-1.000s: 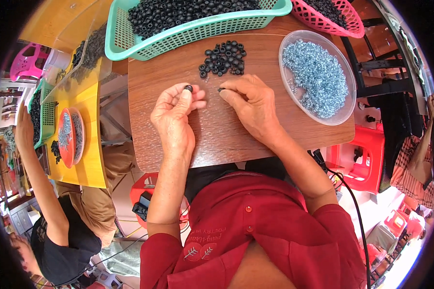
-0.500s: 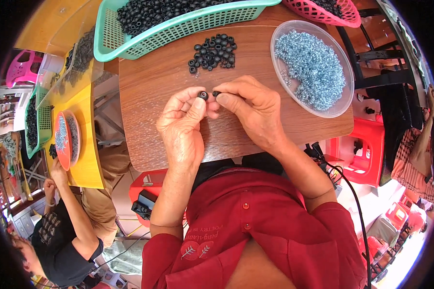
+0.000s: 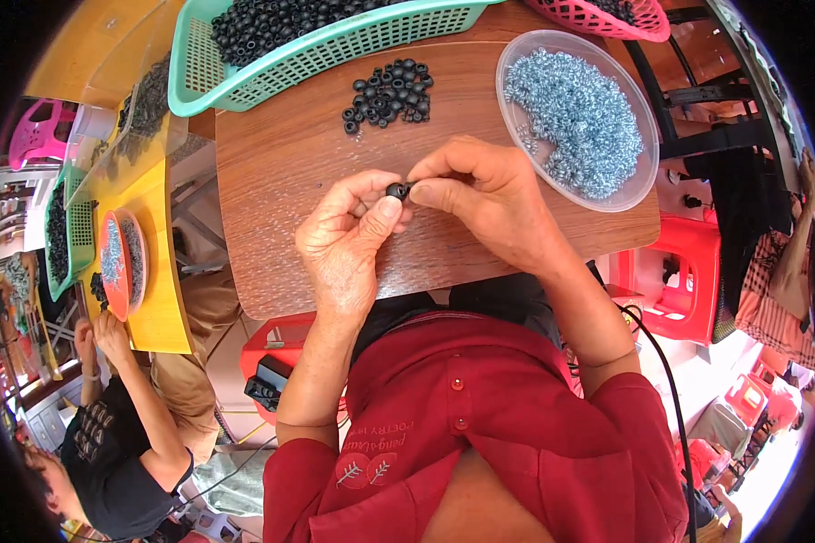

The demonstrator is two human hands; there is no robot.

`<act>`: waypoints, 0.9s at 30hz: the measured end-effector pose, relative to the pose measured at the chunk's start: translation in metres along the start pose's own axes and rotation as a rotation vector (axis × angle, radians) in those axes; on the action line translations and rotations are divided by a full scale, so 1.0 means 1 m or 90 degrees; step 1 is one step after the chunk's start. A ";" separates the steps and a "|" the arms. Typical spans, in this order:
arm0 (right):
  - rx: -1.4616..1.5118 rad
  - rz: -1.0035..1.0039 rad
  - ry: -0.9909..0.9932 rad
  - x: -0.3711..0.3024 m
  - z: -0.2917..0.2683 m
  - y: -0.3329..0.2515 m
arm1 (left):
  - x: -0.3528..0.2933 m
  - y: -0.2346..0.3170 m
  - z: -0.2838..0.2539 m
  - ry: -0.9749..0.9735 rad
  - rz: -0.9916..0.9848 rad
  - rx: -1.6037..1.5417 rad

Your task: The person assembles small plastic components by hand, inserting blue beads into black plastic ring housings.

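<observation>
My left hand [image 3: 344, 240] is closed in a pinch on a round black plastic piece with a hole in its end [image 3: 396, 191], held just above the wooden table [image 3: 276, 204]. Thumb and forefinger of my right hand [image 3: 493, 199] pinch a smaller black part [image 3: 411, 189], mostly covered by the fingertips, against that piece. Whether the two are joined cannot be made out. Beyond my hands lies a loose pile of similar black pieces [image 3: 391, 95]. To the right, a clear round tub [image 3: 632, 77] holds many tiny silvery-blue coils that look like small springs [image 3: 575, 127].
A teal basket [image 3: 344, 52] full of black pieces stands at the table's far edge, a pink basket [image 3: 598, 20] at far right. Red stools [image 3: 675, 281] and a black cable [image 3: 666, 380] are nearby. At left, another person [image 3: 122, 443] works at a yellow table [image 3: 167, 271].
My hands have come together: the right-hand part, apart from the left-hand piece before, is now against it. The whole view has shifted slightly. The other person's hands have moved closer together.
</observation>
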State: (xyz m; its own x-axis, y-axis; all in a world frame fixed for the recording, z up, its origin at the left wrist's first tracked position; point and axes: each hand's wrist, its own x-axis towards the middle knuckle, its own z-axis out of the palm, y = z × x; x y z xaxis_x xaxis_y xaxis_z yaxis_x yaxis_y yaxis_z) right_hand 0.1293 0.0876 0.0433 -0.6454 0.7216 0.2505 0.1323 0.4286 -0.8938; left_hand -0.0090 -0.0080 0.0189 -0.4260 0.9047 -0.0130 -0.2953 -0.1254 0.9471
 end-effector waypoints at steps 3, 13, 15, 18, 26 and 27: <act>0.109 0.082 0.007 -0.001 -0.001 -0.003 | -0.002 -0.001 0.003 -0.005 -0.022 -0.009; 0.243 0.116 0.060 -0.010 0.008 -0.002 | -0.005 -0.005 0.011 0.025 -0.016 -0.043; 0.277 0.143 0.063 -0.013 0.008 -0.003 | -0.006 -0.006 0.012 0.026 -0.030 -0.055; 0.240 0.162 0.077 -0.016 0.008 -0.002 | -0.004 -0.005 0.015 0.028 -0.047 -0.068; -0.056 -0.051 0.162 -0.017 0.012 -0.001 | -0.007 -0.008 0.017 0.031 -0.028 -0.055; -0.056 -0.050 0.162 -0.017 0.012 -0.001 | -0.007 -0.007 0.018 0.030 -0.026 -0.057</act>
State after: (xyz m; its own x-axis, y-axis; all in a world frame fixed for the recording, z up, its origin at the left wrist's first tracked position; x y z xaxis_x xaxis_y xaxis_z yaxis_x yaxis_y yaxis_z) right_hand 0.1316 0.0686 0.0354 -0.4479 0.7929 0.4131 0.1616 0.5263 -0.8348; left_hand 0.0112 -0.0062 0.0180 -0.4506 0.8901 -0.0677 -0.3878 -0.1270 0.9129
